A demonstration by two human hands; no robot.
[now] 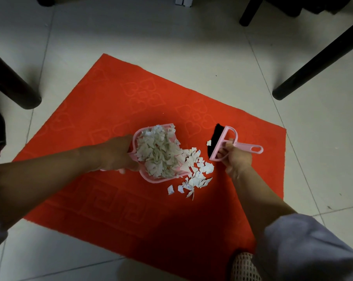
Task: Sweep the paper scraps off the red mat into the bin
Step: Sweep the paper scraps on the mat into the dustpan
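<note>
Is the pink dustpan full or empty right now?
Full: the pink plastic dustpan is heaped with torn white paper scraps, some spilling past its lip onto the red mat.

1. Pale tiled floor with thin grout lines
2. Dark furniture leg at the left
3. Two dark legs at the upper right
4. Mesh-patterned slipper at the bottom edge
</note>
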